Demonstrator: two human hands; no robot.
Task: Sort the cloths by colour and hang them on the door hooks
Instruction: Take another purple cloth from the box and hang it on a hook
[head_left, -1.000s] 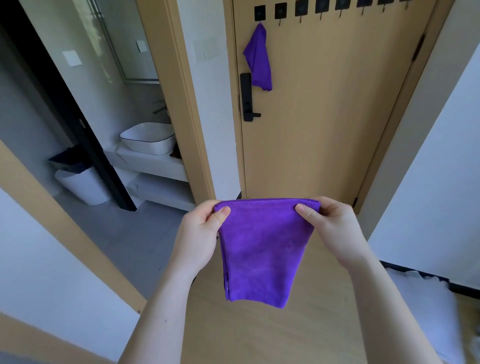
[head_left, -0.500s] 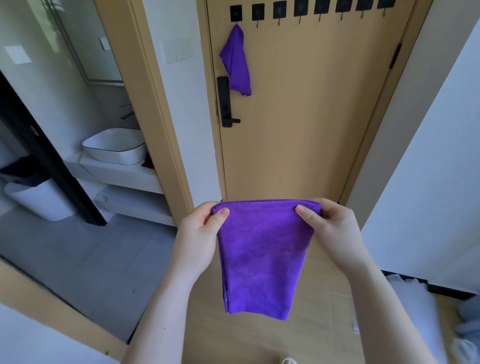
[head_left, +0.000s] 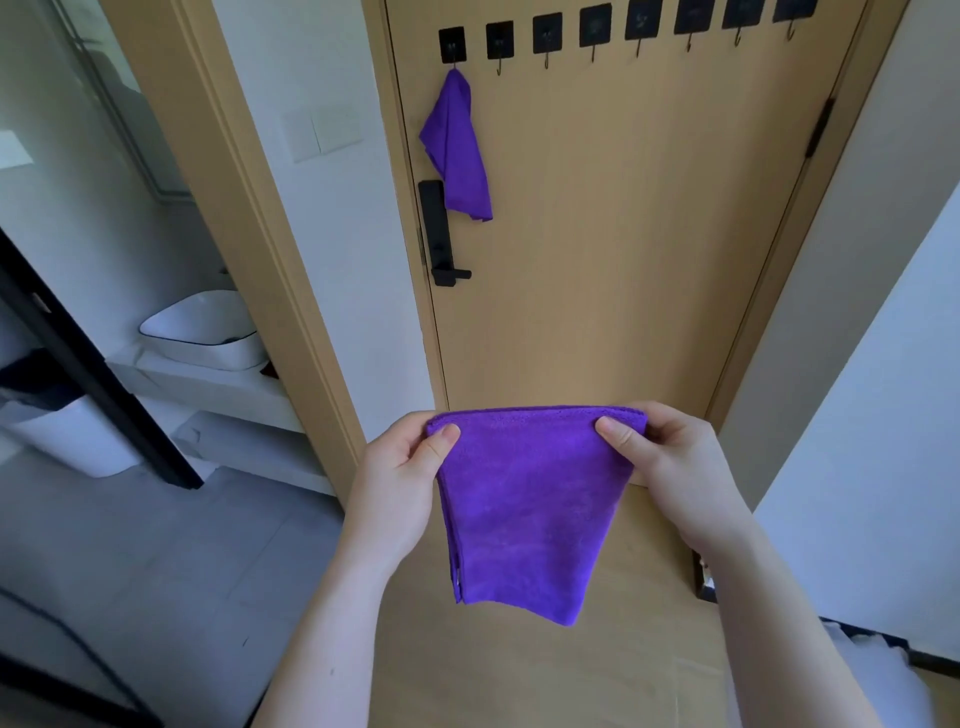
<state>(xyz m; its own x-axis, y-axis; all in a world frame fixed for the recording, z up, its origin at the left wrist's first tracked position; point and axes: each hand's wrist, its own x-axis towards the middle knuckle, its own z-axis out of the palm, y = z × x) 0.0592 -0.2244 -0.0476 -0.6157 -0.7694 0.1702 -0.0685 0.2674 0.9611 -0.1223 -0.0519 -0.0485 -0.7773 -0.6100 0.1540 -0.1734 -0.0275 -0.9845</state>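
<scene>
The left hand (head_left: 395, 483) and right hand (head_left: 670, 467) are pinching the top corners of a folded purple cloth (head_left: 524, 509), thumbs pressing its front, holding it stretched and hanging in front of the wooden door (head_left: 623, 234). Another purple cloth (head_left: 457, 150) is hanging from the leftmost hook (head_left: 452, 48) on that door, above the black handle (head_left: 439, 236).

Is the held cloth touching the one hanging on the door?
Apart. The head view shows the held cloth well below the hanging cloth, bare door between them.
</scene>
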